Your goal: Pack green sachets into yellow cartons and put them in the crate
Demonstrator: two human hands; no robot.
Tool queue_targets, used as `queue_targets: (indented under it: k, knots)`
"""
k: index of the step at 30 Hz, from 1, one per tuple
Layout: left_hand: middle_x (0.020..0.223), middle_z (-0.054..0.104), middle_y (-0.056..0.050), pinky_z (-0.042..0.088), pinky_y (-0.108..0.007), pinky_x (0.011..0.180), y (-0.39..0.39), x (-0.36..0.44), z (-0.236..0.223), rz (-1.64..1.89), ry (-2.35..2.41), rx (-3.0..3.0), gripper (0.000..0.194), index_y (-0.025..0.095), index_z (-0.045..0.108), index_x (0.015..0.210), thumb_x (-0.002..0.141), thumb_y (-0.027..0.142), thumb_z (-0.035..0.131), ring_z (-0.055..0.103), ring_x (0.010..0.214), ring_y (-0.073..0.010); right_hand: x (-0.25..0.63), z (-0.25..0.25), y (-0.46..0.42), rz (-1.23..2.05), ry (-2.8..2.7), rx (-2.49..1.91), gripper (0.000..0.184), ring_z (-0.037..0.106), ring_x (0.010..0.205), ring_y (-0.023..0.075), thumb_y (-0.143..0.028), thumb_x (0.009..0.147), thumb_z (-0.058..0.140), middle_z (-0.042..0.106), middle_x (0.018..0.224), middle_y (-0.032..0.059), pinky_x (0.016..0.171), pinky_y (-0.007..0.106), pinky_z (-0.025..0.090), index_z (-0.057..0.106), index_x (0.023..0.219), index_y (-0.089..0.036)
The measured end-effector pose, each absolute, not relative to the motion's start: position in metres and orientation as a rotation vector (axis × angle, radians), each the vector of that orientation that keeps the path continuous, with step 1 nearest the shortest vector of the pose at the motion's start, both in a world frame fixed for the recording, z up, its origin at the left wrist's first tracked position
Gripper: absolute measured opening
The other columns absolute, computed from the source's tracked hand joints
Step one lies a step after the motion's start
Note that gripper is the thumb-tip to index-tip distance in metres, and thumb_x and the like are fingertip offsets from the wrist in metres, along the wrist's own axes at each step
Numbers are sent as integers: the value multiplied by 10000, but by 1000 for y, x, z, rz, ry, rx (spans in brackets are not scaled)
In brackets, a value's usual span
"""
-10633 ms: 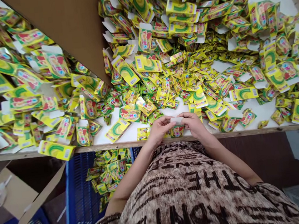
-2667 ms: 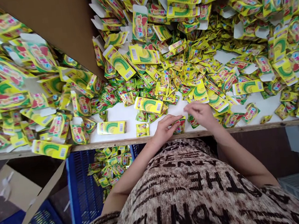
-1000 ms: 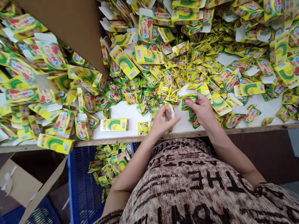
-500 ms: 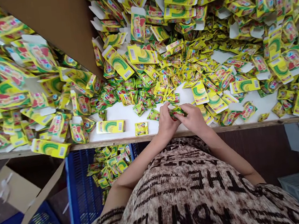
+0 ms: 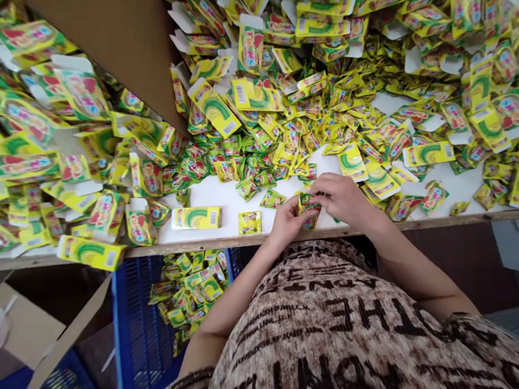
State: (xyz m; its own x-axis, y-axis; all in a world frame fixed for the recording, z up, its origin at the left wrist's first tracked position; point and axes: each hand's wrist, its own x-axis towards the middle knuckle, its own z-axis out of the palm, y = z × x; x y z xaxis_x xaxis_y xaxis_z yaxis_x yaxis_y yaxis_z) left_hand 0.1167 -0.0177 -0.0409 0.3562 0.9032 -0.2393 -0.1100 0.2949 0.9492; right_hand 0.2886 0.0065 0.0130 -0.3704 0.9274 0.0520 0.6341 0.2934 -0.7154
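At the table's front edge, my left hand (image 5: 287, 222) is closed round a small yellow-green carton (image 5: 306, 200), partly hidden by my fingers. My right hand (image 5: 343, 198) is closed at the carton's upper right side, thumb and fingertips against it; whether a small packet is between them is hidden. Left of my hands lie a flat yellow packet (image 5: 249, 222) and a closed yellow carton (image 5: 196, 218). A green packet (image 5: 272, 198) lies just beyond my left hand. Loose green and yellow packets (image 5: 255, 157) are heaped ahead.
Printed cartons, many with raised white flaps, are piled to the left (image 5: 79, 90) and right (image 5: 486, 87). A brown cardboard panel (image 5: 124, 41) slants down between piles. Below the wooden table edge (image 5: 385, 227), a blue crate (image 5: 137, 333) holds cartons.
My right hand has lifted and shifted right, its fingers now higher on the carton. The carton has turned more upright in my left hand. The whole view has shifted slightly.
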Motion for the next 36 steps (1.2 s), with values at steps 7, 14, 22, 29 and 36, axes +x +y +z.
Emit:
queue_targets:
  k: [7, 14, 22, 29, 36]
  knots:
    - [890, 703, -28, 459, -291, 825, -24, 113, -46, 831, 988, 1068, 381, 150, 694, 909, 717, 470, 774, 593, 855, -185, 299, -5, -11, 1051, -2053, -1247, 186, 509, 1171, 265, -288, 911, 587, 640, 1189, 88, 1040, 490, 403, 766, 896, -243]
    - [1053, 733, -72, 440, -336, 971, -27, 100, -41, 768, 851, 697, 320, 164, 736, 1027, 865, 419, 630, 638, 1007, -213, 295, -20, -36, 1708, -980, -1397, 267, 536, 553, 119, -396, 737, 722, 603, 707, -15, 509, 255, 420, 657, 914, -206]
    - [925, 755, -44, 504, -284, 835, -16, 103, -33, 870, 978, 632, 278, 169, 753, 927, 682, 284, 815, 664, 836, -153, 268, -19, -25, 1309, -1197, -1486, 135, 532, 626, 125, -310, 719, 672, 643, 763, 5, 554, 253, 448, 700, 778, -192]
    - [941, 778, -57, 550, -335, 865, -11, 102, -44, 1000, 1169, 938, 227, 201, 790, 903, 735, 353, 780, 701, 889, -197, 276, -23, -18, 1501, -1003, -1443, 271, 623, 642, 149, -435, 720, 756, 758, 893, 44, 530, 271, 525, 795, 872, -215]
    - [889, 768, -58, 557, -282, 724, -7, 100, -46, 975, 1101, 1162, 235, 193, 777, 948, 763, 339, 769, 689, 777, -163, 279, -28, -18, 1490, -973, -1452, 273, 651, 615, 157, -418, 657, 817, 765, 841, 47, 571, 298, 569, 795, 839, -216]
